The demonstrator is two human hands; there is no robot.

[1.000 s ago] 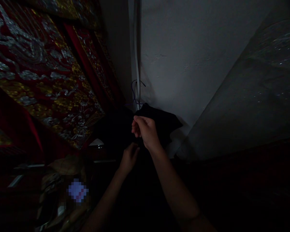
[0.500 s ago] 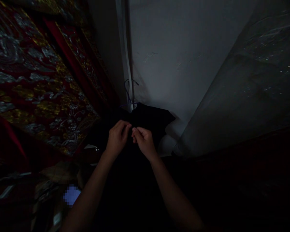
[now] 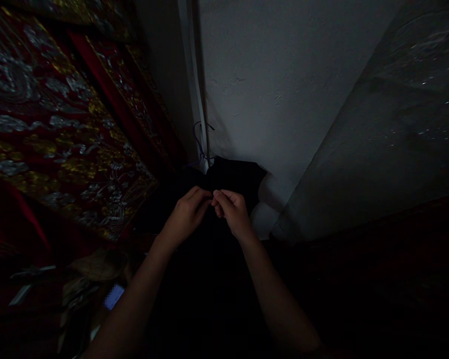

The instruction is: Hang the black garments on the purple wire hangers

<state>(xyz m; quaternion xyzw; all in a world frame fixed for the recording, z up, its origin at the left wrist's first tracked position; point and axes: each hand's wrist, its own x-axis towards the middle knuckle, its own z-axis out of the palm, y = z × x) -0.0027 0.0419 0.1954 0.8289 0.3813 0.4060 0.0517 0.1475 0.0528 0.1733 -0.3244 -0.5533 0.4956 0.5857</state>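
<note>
A black garment (image 3: 234,172) hangs against the wall on a hanger with a dark blue hook (image 3: 196,137). At its upper front, my left hand (image 3: 189,212) has its thumb and fingers drawn together on the dark cloth. Close beside it, my right hand (image 3: 232,209) is closed in a pinch with the thumb on top, also at the front of the garment. The fingertips of both hands nearly meet. It is too dark to make out any small part of the cloth between them.
A red cloth with gold and silver embroidery (image 3: 78,149) covers the left side. A pale strip (image 3: 194,75) runs down the grey wall (image 3: 284,75). Clear sheeting (image 3: 396,134) is at the right. A lit, blurred screen (image 3: 114,296) and dim clutter lie lower left.
Both hands have shifted slightly right and the right fingertips are a little higher, still pinched at the garment's front. The view has moved slightly.
</note>
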